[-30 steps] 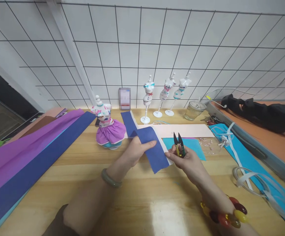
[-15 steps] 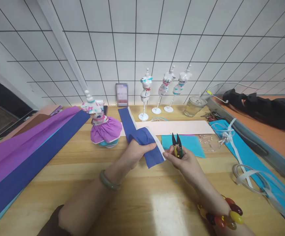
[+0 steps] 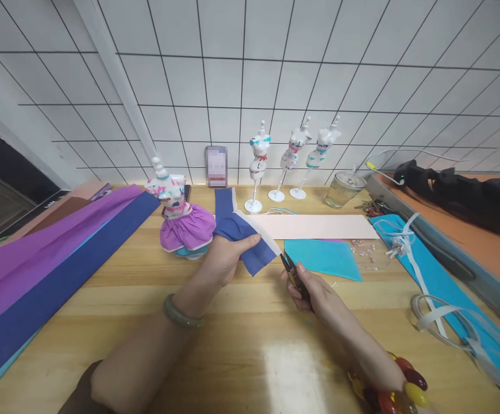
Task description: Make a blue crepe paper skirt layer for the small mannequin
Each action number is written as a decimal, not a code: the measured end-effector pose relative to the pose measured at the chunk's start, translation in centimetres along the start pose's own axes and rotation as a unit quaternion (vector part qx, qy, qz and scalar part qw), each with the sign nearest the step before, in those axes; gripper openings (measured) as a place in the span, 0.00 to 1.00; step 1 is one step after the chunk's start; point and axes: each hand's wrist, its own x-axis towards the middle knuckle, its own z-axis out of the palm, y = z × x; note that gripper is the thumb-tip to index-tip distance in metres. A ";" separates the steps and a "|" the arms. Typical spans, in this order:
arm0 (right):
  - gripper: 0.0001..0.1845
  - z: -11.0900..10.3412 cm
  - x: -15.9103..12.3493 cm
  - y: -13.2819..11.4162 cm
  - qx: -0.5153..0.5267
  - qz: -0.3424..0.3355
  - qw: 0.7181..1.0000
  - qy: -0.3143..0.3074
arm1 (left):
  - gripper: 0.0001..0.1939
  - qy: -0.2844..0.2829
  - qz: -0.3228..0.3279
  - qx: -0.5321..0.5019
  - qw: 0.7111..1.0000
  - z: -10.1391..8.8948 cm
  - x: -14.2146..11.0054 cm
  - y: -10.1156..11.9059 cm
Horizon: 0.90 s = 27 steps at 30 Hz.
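Observation:
My left hand (image 3: 226, 257) is closed on a long strip of dark blue fabric (image 3: 256, 257), thumb on top. A white band (image 3: 258, 227) runs along the strip's edge, and the far end of the strip lies on the table. My right hand (image 3: 308, 287) grips small dark thread snips (image 3: 295, 277), their blades pointing up and left. The blade tips are close to the white-edged corner of the fabric; whether they touch it I cannot tell. Left of my left hand stands a mannequin torso (image 3: 170, 192) in a purple skirt (image 3: 187, 227).
Three small mannequins (image 3: 258, 161) stand along the tiled wall beside a phone (image 3: 216, 167) and a glass jar (image 3: 342, 190). A pale pink strip (image 3: 319, 226) and a turquoise piece (image 3: 325, 259) lie ahead. Folded fabrics (image 3: 64, 264) line the left, with white ribbon (image 3: 425, 287) on the right.
The snips have swung from upright in my right hand to pointing at the fabric's corner. The right fingers have let go of the white edge. My left hand has shifted slightly left with the fabric.

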 end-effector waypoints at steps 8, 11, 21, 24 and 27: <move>0.24 0.5 -0.5 0.2 0.012 -0.009 0.999 -0.033 | 0.14 0.018 0.000 0.048 0.999 0.1 0.0 -0.2; 0.24 0.6 -0.5 0.0 0.017 -0.002 0.999 -0.032 | 0.14 0.025 -0.007 0.078 0.997 0.3 -0.2 -0.3; 0.23 0.8 -0.5 0.0 0.033 -0.003 0.999 -0.037 | 0.18 0.028 -0.039 0.092 0.995 0.9 -0.7 -0.8; 0.23 0.8 -0.5 0.2 0.031 0.000 0.999 -0.035 | 0.19 0.031 -0.043 0.094 0.994 0.9 -0.7 -0.9; 0.24 0.8 -0.5 0.2 0.027 0.001 0.999 -0.034 | 0.20 0.029 -0.048 0.093 0.994 0.8 -0.8 -0.9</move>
